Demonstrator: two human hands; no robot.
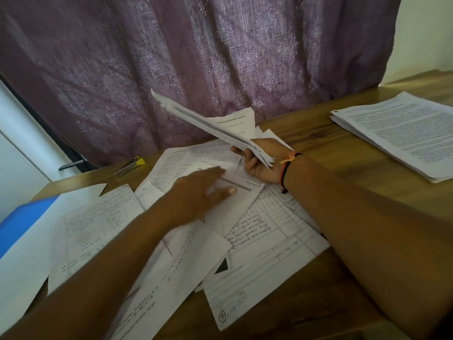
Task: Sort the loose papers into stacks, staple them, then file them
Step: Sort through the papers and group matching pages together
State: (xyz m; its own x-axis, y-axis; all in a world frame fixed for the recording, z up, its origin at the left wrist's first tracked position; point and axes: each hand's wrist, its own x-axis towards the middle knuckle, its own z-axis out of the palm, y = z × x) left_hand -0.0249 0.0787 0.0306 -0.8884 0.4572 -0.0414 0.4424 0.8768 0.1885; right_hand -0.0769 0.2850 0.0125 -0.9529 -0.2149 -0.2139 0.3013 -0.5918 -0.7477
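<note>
The right hand (259, 160) is clamped on a sheaf (208, 126) of papers, holding it edge-up and tilted, off the table (318, 143). Just left of it the left hand (203, 190) lies flat, fingers spread, pressing on the loose papers (257, 241) scattered under both arms. Well right of the right hand sits a neat stack (397, 133). Far left of the left hand a blue folder (22, 224) lies partly under a sheet; whether it holds anything cannot be told. A stapler (130, 165) rests beyond the left hand, near the curtain (196, 57).
</note>
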